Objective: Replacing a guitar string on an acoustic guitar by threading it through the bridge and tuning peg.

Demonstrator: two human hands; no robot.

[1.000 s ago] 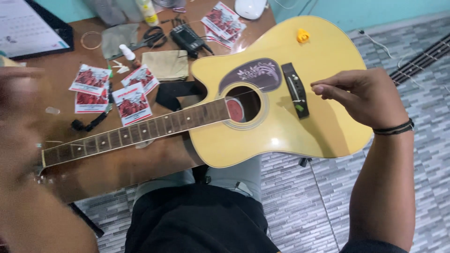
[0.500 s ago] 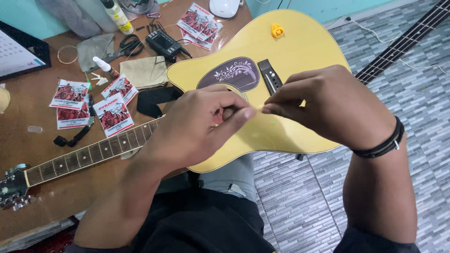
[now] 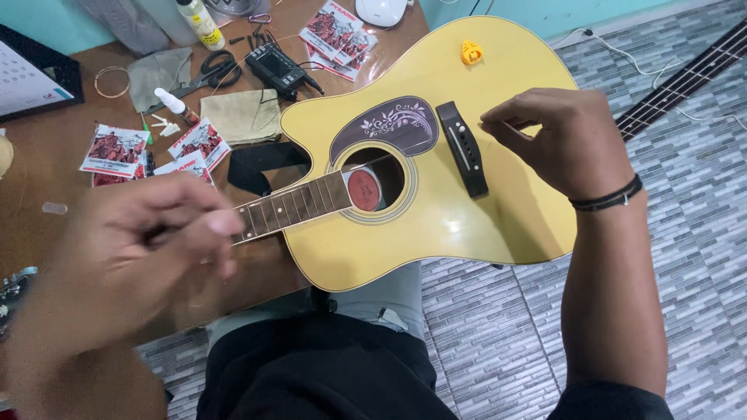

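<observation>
A yellow acoustic guitar (image 3: 443, 225) lies across my lap, its neck (image 3: 288, 206) running left over the wooden table (image 3: 39, 233). My right hand (image 3: 564, 140) hovers just right of the black bridge (image 3: 463, 148), thumb and forefinger pinched on a thin guitar string (image 3: 412, 152) that runs over the soundhole (image 3: 373, 187). My left hand (image 3: 132, 257) is blurred in front of the neck, with its fingers pinched together as if on the same string. A yellow pick (image 3: 471, 53) rests on the guitar's body.
On the table lie red string packets (image 3: 113, 149), scissors (image 3: 210, 70), a black device (image 3: 276, 66), a folded cloth (image 3: 241, 117) and a small bottle (image 3: 196, 19). Another instrument's neck (image 3: 685, 78) lies on the grey tiled floor (image 3: 506, 334) at the right.
My hands were together over the soundhole; now the left has pulled away leftward along the neck. The right has stayed by the bridge.
</observation>
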